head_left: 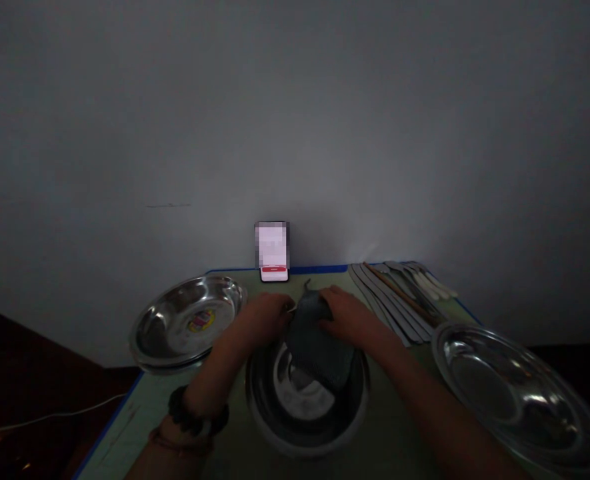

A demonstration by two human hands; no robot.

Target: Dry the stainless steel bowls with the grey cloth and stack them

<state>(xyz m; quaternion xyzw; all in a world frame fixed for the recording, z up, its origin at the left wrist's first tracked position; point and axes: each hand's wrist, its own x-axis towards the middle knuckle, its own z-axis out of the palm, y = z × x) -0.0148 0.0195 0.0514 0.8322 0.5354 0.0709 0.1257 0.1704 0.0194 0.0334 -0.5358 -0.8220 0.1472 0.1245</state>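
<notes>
My right hand (343, 317) grips a dark grey cloth (319, 347), fingers bent over its upper edge. The cloth hangs down over the far right part of a shiny metal bowl (307, 440), which stands on the table before me. At the bowl's far left side my left hand (273, 317) is closed, its fingers curled close to the cloth. A thin pale edge shows at those fingertips; what they hold is hidden in the dim light.
Stacked metal plates (162, 357) with a coloured sticker stand on the left. A large metal tray (505, 393) lies at the right. Behind it several flat utensils (392, 303) lie side by side, some white-handled. A lit phone (273, 250) leans against the wall (295, 120).
</notes>
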